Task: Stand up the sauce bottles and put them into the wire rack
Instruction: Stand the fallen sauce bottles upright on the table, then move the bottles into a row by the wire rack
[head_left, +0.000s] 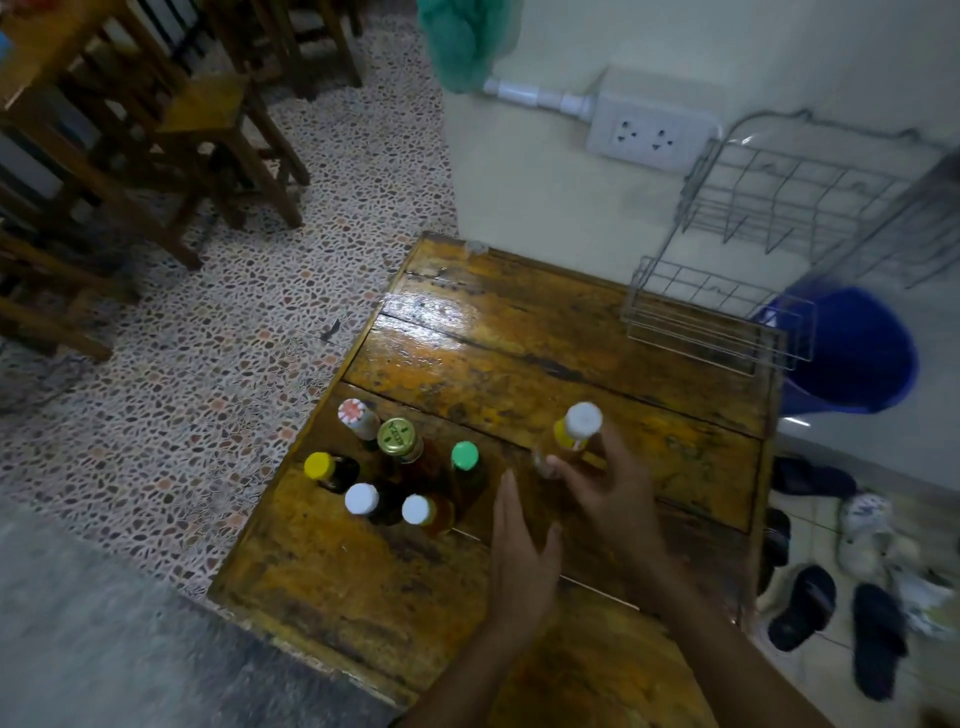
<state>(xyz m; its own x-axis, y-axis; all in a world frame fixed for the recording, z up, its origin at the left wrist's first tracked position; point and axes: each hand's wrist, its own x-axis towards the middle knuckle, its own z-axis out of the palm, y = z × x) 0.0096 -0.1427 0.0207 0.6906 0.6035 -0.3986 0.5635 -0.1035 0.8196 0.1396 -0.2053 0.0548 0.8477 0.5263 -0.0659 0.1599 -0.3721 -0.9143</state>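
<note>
Several sauce bottles stand upright in a cluster on the wooden table (545, 332): a yellow-capped one (320, 465), a gold-lidded one (399, 437), a green-capped one (464, 456), two white-capped ones (362, 499) (416, 509) and one with a red-and-white cap (352, 411). My right hand (608, 488) grips another white-capped bottle (582, 423) with amber sauce, upright, to the right of the cluster. My left hand (519, 561) hovers open just right of the cluster, holding nothing. The wire rack (727, 306) stands empty at the table's far right corner, against the wall.
A blue bucket (857, 358) sits on the floor right of the table, behind the rack. Shoes and sandals (805, 608) lie on the floor at the right. Wooden chairs (208, 130) stand at the far left. A wall socket (649, 135) is above the table.
</note>
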